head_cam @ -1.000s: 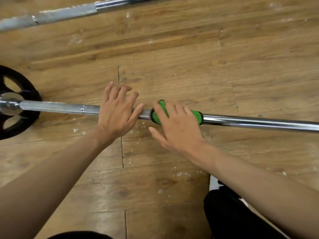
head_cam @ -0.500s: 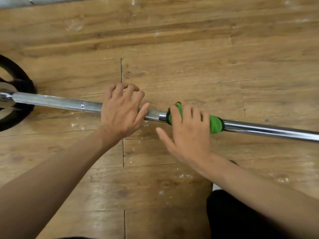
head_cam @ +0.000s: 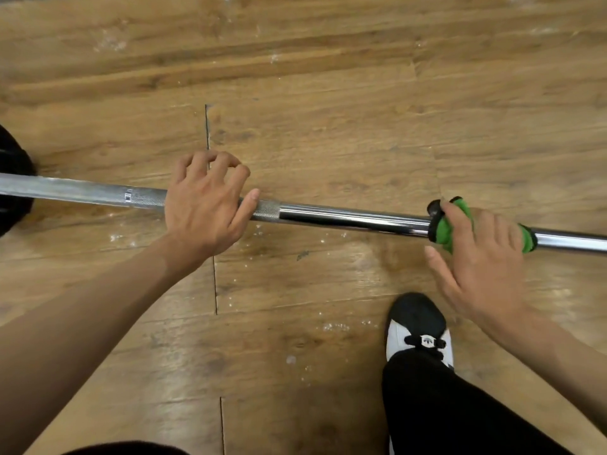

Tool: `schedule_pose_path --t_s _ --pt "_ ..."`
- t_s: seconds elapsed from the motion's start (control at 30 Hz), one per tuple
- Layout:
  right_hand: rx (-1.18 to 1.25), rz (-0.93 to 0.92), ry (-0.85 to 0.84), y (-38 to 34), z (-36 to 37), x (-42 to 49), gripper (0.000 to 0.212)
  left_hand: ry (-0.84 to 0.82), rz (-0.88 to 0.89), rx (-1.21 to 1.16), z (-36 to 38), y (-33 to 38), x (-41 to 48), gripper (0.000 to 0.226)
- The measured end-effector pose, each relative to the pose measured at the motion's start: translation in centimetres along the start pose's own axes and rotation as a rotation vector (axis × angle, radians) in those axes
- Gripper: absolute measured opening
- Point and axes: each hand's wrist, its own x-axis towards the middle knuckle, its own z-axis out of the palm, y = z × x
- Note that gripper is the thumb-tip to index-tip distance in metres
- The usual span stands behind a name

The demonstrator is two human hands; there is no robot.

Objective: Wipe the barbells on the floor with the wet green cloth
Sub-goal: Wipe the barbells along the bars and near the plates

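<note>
Seven items, nearest first.

1. Black trouser leg (head_cam: pixel 443 405), lower rt. Person looks crouched or bent over the work.
2. Black-and-white lace-up shoe (head_cam: pixel 417 326). Toe points at the long chrome steel barbell (head_cam: pixel 345 218) and is planted just short of it, prob. as a brace for the reach.
3. Left hand (head_cam: pixel 205 208). Laid over the knurled stretch, fingers curled across the far side, thumb stretched along the shaft. Clasps it, likely to stop the bar rolling while the other hand rubs.
4. Right hand (head_cam: pixel 476 257). Fingers curled over the wet green cloth (head_cam: pixel 445 233), thumb free on the near side. Grasps cloth and shaft together.
5. Cloth, dark-edged. Wrapped round the smooth part of the shaft under the rt hand, well apart from the left. Wrapping puts fabric on all sides at once.
6. Barbell. Lies on the brown wood-plank floor (head_cam: pixel 328 110), running left to rt across the view.
7. Black round weight plate (head_cam: pixel 13 192). On the shaft at the far left edge, mostly cut off.

Misc.: white specks on the planks near the shaft.
</note>
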Motion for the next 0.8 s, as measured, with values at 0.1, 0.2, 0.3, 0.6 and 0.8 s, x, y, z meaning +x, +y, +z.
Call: schedule_pose_path --t_s 0.1,0.2,0.3,0.6,0.8 --pt "0.050 0.082 0.018 -2.8 0.3 0.4 0.071 0.011 -0.006 -0.012 0.0 0.3 -0.3 0.052" --pt "0.094 -0.033 -0.032 -7.9 0.1 2.0 0.074 0.022 -0.032 -0.027 0.0 0.5 -0.6 0.052" --pt "0.099 -0.132 -0.053 -14.5 0.4 3.7 0.079 0.016 -0.033 -0.035 0.1 0.5 -0.6 0.053" --pt "0.160 -0.154 -0.006 -5.6 0.1 1.7 0.066 0.045 -0.045 -0.040 0.0 0.4 -0.8 0.056" --pt "0.069 0.130 -0.010 1.9 -0.5 -0.9 0.073 0.120 -0.046 -0.011 0.6 0.7 -1.0 0.051"
